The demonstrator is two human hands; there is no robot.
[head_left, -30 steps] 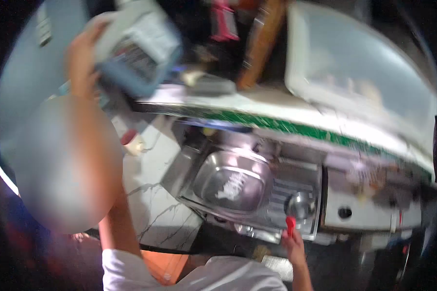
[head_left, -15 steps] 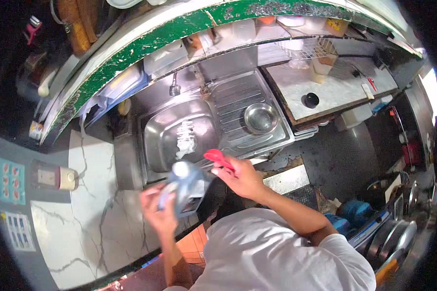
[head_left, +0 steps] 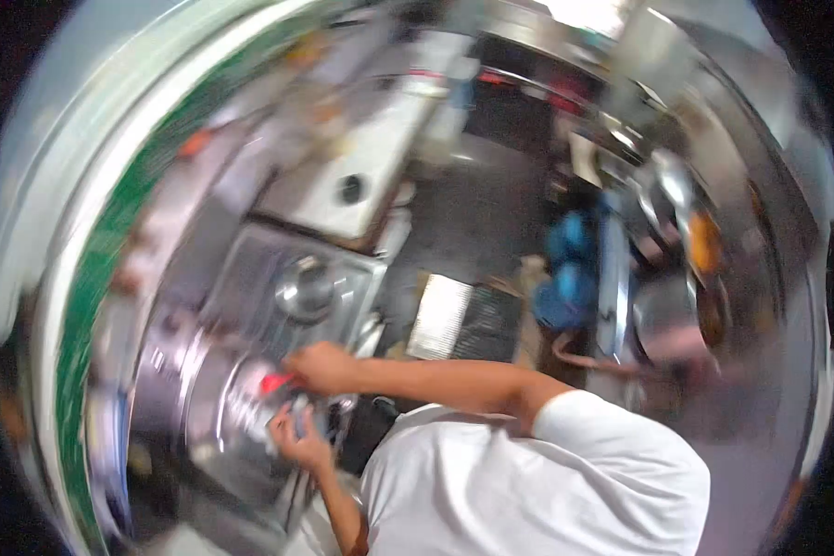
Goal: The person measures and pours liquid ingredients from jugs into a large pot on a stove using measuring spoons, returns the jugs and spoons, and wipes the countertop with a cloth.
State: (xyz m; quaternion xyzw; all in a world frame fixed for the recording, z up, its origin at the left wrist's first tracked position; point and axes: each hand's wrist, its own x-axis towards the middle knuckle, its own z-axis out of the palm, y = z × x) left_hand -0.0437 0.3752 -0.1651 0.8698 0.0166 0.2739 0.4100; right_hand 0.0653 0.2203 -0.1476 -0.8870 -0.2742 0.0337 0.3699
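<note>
Blur covers much of the view. My right hand [head_left: 320,368] is closed round a red-handled tool [head_left: 273,381], over the edge of the steel sink [head_left: 204,408]. Just below it, my left hand [head_left: 301,443] grips the blue-grey jug [head_left: 300,422], of which only a small smeared part shows between the fingers. Both hands are close together at the sink's near side. White material [head_left: 243,408] lies in the basin. A round metal bowl [head_left: 306,289] rests on the ridged drainboard beside the basin.
Beyond the drainboard is a light counter [head_left: 366,162] with a black round object [head_left: 351,189]. A green-edged shelf [head_left: 88,306] curves along the left. Blue items [head_left: 565,292] and metal pans [head_left: 672,185] stand at the right. A white perforated mat [head_left: 440,317] lies on the floor.
The view has turned towards the right side of the kitchen. My left hand has brought the jug down from the upper left to the sink, beside my right hand with the red tool.
</note>
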